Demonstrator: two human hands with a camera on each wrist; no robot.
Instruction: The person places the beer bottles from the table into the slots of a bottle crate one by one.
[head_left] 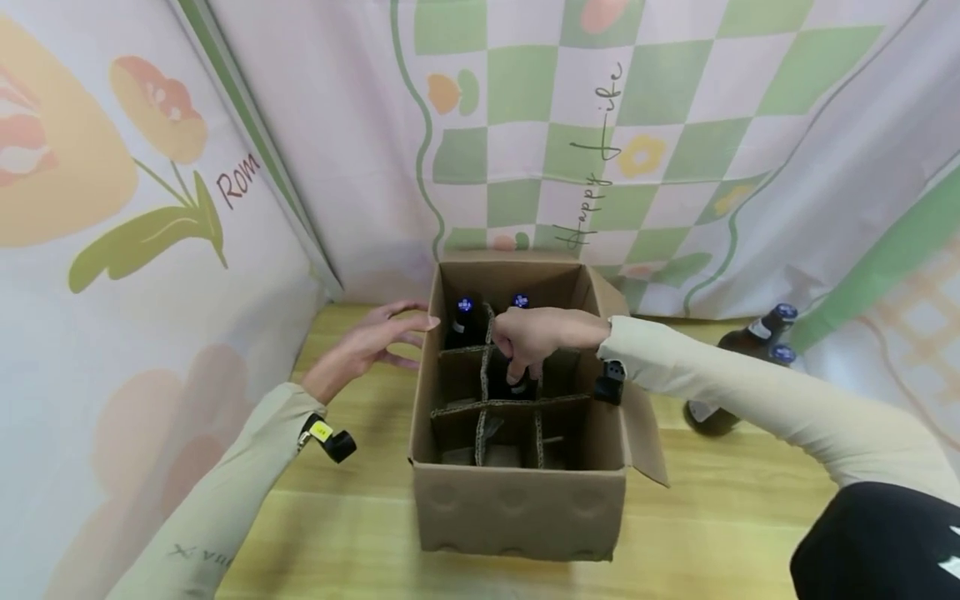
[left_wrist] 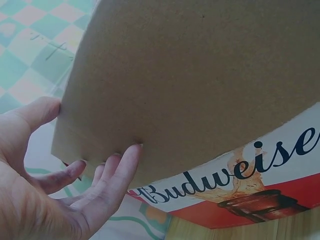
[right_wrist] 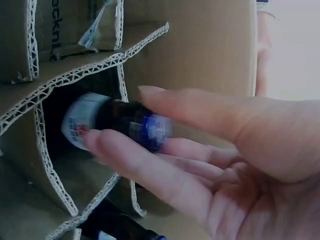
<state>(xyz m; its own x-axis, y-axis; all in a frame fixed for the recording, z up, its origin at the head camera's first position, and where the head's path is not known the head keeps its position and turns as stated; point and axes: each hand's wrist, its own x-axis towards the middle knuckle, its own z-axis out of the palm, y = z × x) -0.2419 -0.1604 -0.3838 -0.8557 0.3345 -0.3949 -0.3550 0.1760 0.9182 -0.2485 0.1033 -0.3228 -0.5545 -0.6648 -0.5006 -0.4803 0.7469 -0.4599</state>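
An open cardboard box with a divider of several cells stands before me. In the right wrist view, a dark beer bottle with a blue cap, slightly blurred, sits in a cell. My right hand reaches into the box, thumb and fairly straight fingers spread around the bottle's neck. Two capped beer bottles show in the back cells. My left hand is at the box's left side, fingers spread. In the left wrist view, its thumb and a fingertip touch a cardboard flap, below which Budweiser lettering shows.
Two more beer bottles stand on the wooden surface to the right, partly behind my right sleeve. The box's right flap sticks outward. Patterned curtains hang behind the box and on both sides.
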